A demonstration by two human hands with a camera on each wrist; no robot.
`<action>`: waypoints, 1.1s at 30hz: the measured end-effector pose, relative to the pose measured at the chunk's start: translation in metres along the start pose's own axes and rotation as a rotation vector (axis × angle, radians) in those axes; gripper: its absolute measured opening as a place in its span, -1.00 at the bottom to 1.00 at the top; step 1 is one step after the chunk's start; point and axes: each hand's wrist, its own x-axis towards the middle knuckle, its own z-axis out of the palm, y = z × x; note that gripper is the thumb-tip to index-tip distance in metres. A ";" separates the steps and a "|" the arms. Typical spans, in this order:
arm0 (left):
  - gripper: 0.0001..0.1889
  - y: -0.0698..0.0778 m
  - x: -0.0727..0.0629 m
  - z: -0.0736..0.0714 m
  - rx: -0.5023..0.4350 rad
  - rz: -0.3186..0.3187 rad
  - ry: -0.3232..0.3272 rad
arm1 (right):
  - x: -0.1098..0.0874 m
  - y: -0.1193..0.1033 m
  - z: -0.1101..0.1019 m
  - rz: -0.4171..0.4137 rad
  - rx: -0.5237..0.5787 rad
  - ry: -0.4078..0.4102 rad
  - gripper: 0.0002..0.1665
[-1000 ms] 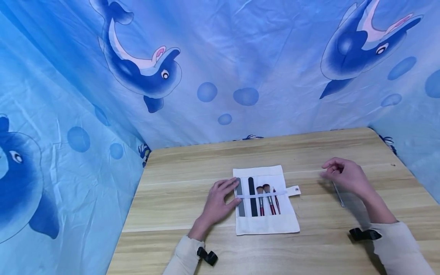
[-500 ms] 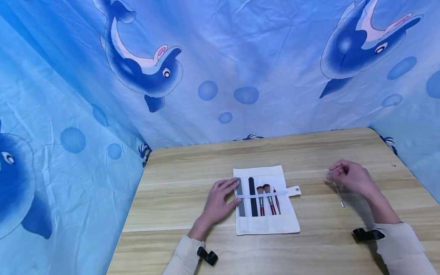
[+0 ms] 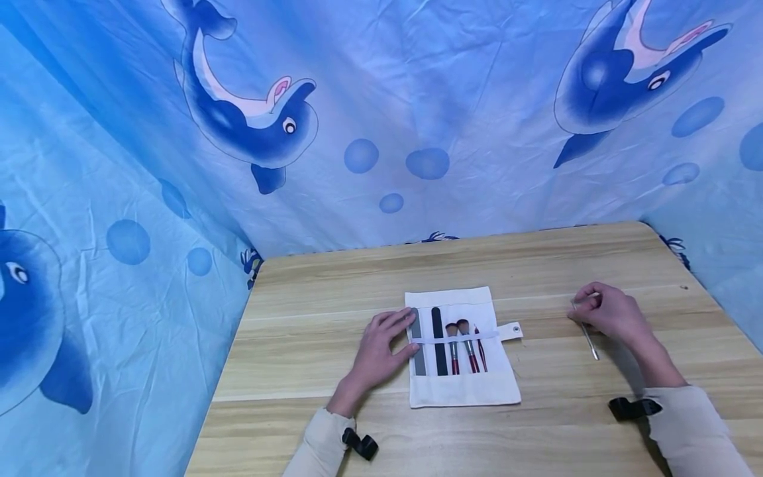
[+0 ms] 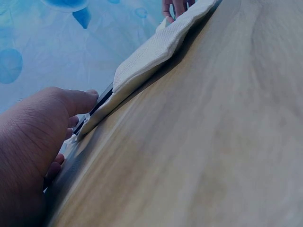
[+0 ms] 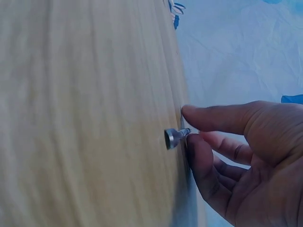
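Note:
A white cloth roll pouch (image 3: 465,392) lies unrolled on the wooden table. Its slots hold a grey nail file (image 3: 420,361), a black nail file (image 3: 439,358), two red-handled brushes (image 3: 470,354) and a slim red pointed tool (image 3: 481,354), with a white band across them. My left hand (image 3: 377,350) rests on the pouch's left edge, fingertips by the grey file. To the right, thumb and fingers of my right hand (image 3: 614,315) pinch a thin metal cuticle pusher (image 3: 591,343). Its flared end (image 5: 173,138) points toward the camera in the right wrist view.
A strap with a snap (image 3: 514,330) sticks out from the pouch's right side. Behind the table (image 3: 334,291) hangs a blue curtain (image 3: 501,199) with dolphins. Black camera mounts (image 3: 360,444) sit at both wrists.
My right hand has come down slightly, its fingers closing on the cuticle pusher, which stays in nearly the same spot. The left hand and the pouch have not moved.

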 end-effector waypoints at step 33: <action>-0.32 0.003 0.000 -0.003 0.010 0.019 0.018 | -0.001 -0.019 0.005 -0.189 0.029 0.193 -0.67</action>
